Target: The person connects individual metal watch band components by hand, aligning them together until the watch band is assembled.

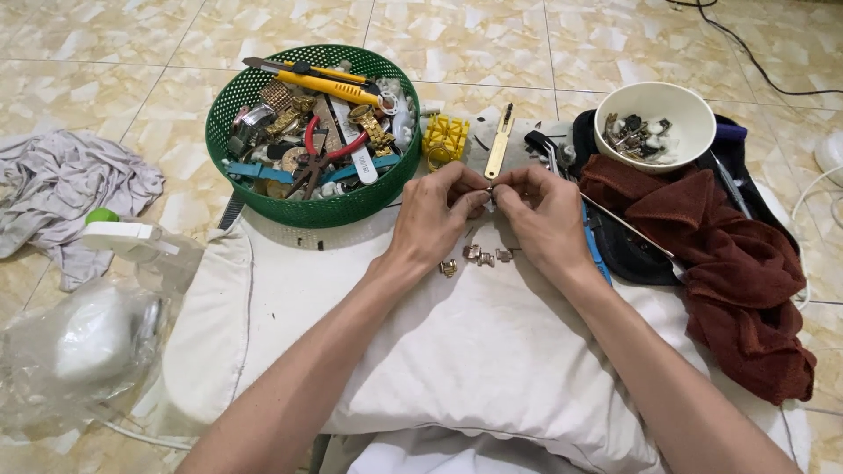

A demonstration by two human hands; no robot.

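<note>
The left hand and the right hand meet over the white cloth. Both are pinched shut on one tiny metal piece, thumb and fingertips pressed tight from each side. The piece sits right between the 2 hands, a bit above the cloth, near the yellow plastic block and the flat gold tool.

The piece is v. small, so its shape is hard to see. Its long side seems to run left to right, from one hand to the other, about level. Which end is the front, I can't tell.

What could go wrong:
- The piece could slip out of the fingers, b/c it is so small and smooth. It may roll into a fold of the cloth or off onto the tile floor.
- A wrist could bump the 3 loose metal links lying just under the hands and scatter them.
- Too hard a squeeze could bend the piece or flick it away.

The green basket of tools, the white bowl of bits and the dark red towel lie close by.
</note>
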